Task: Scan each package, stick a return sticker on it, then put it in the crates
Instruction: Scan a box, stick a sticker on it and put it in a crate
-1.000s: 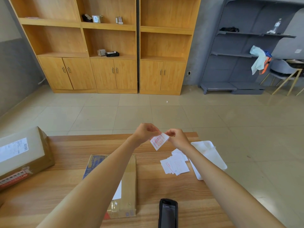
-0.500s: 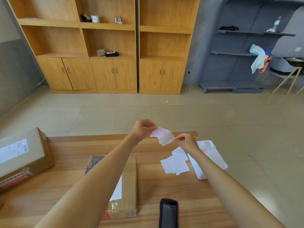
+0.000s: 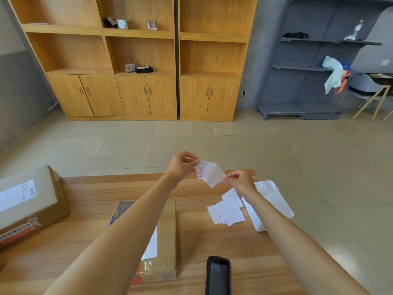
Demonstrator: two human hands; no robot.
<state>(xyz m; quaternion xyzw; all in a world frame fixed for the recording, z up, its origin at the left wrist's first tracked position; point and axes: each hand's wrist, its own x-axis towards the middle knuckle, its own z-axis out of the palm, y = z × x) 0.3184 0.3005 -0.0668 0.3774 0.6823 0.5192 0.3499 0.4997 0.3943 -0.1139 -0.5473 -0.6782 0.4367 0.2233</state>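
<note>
Sticker point(image 3: 207, 172) bears red print (unreadable).

A single head-worn wide-angle camera looks forward and down from above the near edge of a wooden table point(image 3: 89, 209), with both forearms reaching away from it into the middle of the view. It faces the far wall, taking in tiled floor, wooden cabinets point(image 3: 131, 60) and a grey shelf unit point(image 3: 308, 67).
</note>
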